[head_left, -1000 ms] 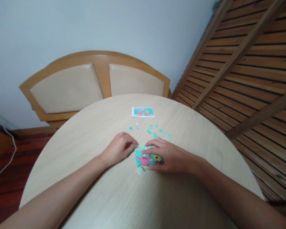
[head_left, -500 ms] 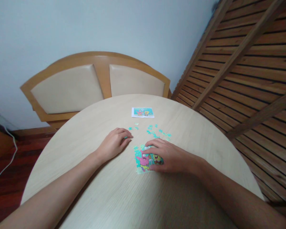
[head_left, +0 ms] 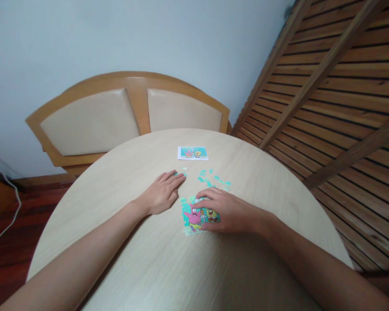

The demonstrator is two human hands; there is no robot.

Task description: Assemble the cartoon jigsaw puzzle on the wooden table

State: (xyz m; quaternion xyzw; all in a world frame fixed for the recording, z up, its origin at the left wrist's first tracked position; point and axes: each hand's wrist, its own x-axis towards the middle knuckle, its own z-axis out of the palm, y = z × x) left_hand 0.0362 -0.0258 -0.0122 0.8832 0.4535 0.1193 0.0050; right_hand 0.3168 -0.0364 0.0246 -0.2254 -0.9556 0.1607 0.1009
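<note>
A partly built cartoon jigsaw puzzle lies on the round pale wooden table. My right hand rests flat on the puzzle's right half, fingers stretched across it. My left hand lies palm down to the left of the puzzle, fingers extended, their tips touching a small teal loose piece. More loose teal pieces are scattered just beyond the puzzle.
A small reference picture card lies farther back on the table. A wooden bench with two beige cushioned panels stands behind the table against a pale wall. Slatted wooden panelling runs along the right. A cable hangs at far left.
My left hand has left the puzzle's top-left corner, moved away and back, and uncurled flat with fingertips on a loose piece. My right hand has stayed on the puzzle.
</note>
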